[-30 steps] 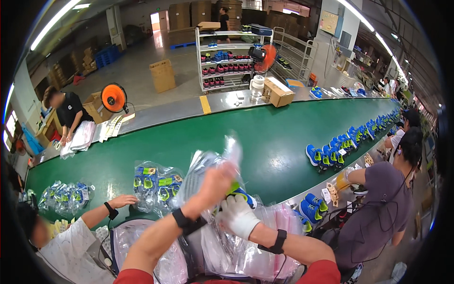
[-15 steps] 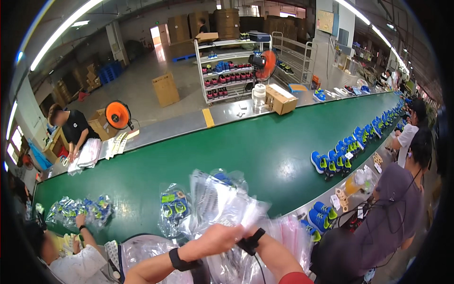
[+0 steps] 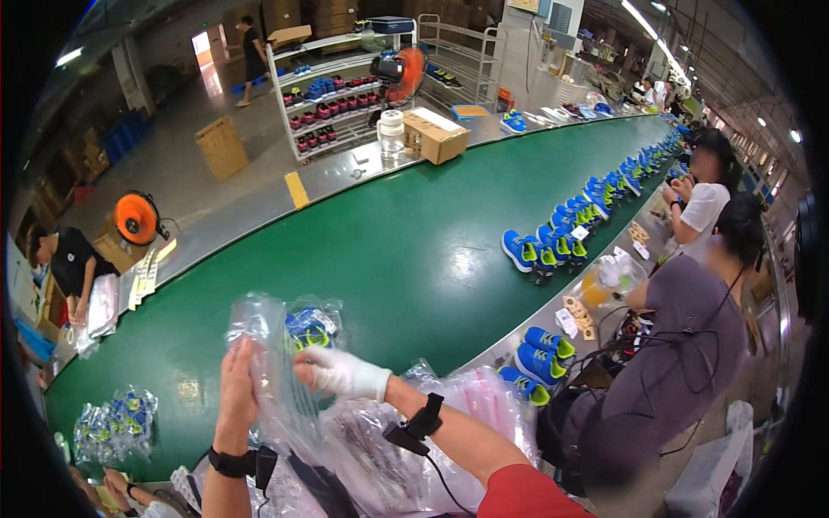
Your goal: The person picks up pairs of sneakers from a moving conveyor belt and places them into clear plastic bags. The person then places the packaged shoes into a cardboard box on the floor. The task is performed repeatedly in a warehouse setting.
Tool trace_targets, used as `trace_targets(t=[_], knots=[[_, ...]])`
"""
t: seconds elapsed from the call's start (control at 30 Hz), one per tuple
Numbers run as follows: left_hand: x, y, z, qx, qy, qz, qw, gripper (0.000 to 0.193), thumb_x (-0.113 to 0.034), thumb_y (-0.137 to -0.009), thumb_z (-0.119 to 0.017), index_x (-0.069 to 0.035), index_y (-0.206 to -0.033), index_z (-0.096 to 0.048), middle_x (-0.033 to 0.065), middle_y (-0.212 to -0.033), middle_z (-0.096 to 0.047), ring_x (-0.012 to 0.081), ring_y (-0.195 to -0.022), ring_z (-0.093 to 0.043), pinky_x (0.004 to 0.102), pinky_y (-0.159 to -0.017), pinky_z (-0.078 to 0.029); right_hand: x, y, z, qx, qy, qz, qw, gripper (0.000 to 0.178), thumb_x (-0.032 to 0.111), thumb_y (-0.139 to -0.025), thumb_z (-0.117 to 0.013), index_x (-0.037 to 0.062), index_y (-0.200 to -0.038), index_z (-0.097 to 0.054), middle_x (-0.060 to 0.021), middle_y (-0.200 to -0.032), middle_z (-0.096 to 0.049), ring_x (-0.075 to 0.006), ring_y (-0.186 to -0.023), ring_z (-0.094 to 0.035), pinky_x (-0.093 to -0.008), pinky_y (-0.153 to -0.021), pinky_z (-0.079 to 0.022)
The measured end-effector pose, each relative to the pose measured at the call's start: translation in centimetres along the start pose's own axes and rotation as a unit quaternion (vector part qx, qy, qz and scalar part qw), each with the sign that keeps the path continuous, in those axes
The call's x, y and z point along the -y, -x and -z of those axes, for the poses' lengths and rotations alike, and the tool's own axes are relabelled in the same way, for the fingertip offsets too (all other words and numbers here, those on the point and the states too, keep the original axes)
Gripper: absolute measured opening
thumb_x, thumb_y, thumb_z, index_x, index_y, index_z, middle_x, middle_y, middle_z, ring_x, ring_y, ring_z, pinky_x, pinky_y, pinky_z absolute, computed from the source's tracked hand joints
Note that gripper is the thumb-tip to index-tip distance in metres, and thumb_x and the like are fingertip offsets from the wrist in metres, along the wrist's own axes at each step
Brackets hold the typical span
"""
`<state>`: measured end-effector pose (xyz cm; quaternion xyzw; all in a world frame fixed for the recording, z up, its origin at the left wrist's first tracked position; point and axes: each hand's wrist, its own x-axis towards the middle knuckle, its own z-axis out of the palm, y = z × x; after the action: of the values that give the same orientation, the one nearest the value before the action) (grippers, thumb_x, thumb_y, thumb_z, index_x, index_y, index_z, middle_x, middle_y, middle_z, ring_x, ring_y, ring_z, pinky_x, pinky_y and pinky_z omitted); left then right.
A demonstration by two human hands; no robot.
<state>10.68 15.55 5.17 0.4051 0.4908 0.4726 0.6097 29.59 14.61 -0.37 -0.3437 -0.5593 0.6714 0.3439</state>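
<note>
My left hand (image 3: pixel 237 388) grips the left side of a clear plastic bag (image 3: pixel 262 324), which stands up over the green belt. My right hand (image 3: pixel 345 373), in a white glove, has its fingers curled at the bag's right side; the fingertips are partly hidden by the film. Just beyond the right hand, a bagged pair of blue and lime shoes (image 3: pixel 309 324) lies on the belt. Below my hands spreads a heap of clear plastic bags (image 3: pixel 380 440), some with pink edges.
Blue shoes (image 3: pixel 553 237) line the right part of the green conveyor belt (image 3: pixel 389 242). More blue shoes (image 3: pixel 540 358) sit on the near ledge beside a co-worker (image 3: pixel 691 337). Bagged shoes (image 3: pixel 121 423) lie at the left. A cardboard box (image 3: pixel 436 138) stands on the far ledge.
My hands, close together over a crumpled plastic bag before, have moved apart, and a bag now stands upright between them. The view has turned right. The far-left co-worker bends lower.
</note>
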Motion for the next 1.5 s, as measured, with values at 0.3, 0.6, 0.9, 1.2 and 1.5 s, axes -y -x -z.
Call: trace_targets(t=[0.3,0.6,0.9,1.2,1.5], knots=[[-5.2,0.5,-1.8,0.029,0.05,-0.143,0.988,0.023,-0.022,-0.093,-0.053,-0.004,-0.105,-0.06,0.0016,-0.091,-0.062,0.0076,-0.083,-0.058,0.0217,-0.069,-0.048,-0.5,9.6,6.8,-0.408,0.28,-0.017,0.869,0.034,0.037,-0.088,-0.056,0.0032,-0.092,-0.057,-0.0046,-0.06,-0.056,-0.0199,-0.06,-0.059,-0.0325,-0.06,-0.049],[-0.7,2.6,-10.6,0.181,0.007,-0.084,0.98,0.021,-0.024,-0.093,-0.055,-0.005,-0.1,-0.058,-0.0031,-0.086,-0.056,0.0037,-0.073,-0.049,0.0207,-0.064,-0.042,5.7,9.6,-1.3,-0.177,-0.076,0.061,0.979,0.026,0.029,-0.092,-0.054,0.0032,-0.089,-0.054,0.0016,-0.073,-0.053,-0.0076,-0.058,-0.052,-0.0229,-0.051,-0.043],[-0.5,2.4,-9.3,0.089,0.04,-0.047,0.994,0.013,-0.019,-0.092,-0.056,-0.006,-0.093,-0.058,-0.0014,-0.087,-0.06,0.0069,-0.076,-0.056,0.0226,-0.066,-0.047,7.2,12.9,2.0,-0.232,0.107,0.098,0.962,0.024,0.025,-0.093,-0.053,0.0059,-0.078,-0.052,0.0012,-0.061,-0.051,-0.0067,-0.057,-0.053,-0.0235,-0.052,-0.043],[0.9,-1.5,-9.7,-0.017,0.039,-0.22,0.975,0.009,-0.014,-0.091,-0.057,-0.006,-0.091,-0.058,-0.0053,-0.078,-0.054,0.0044,-0.068,-0.047,0.0203,-0.061,-0.039,1.6,14.2,9.2,-0.357,0.07,0.04,0.931,0.022,0.019,-0.09,-0.052,0.0022,-0.075,-0.051,-0.0069,-0.06,-0.056,-0.0123,-0.058,-0.056,-0.0278,-0.055,-0.045],[0.0,2.0,-10.7,0.045,-0.123,-0.245,0.961,0.01,-0.014,-0.091,-0.057,-0.005,-0.087,-0.056,-0.0075,-0.072,-0.048,0.0015,-0.063,-0.039,0.0194,-0.055,-0.033,7.6,14.4,2.6,-0.317,0.4,0.205,0.835,0.019,0.016,-0.081,-0.06,0.0051,-0.095,-0.054,-0.0122,-0.086,-0.058,-0.0299,-0.085,-0.058,-0.0394,-0.071,-0.047]])
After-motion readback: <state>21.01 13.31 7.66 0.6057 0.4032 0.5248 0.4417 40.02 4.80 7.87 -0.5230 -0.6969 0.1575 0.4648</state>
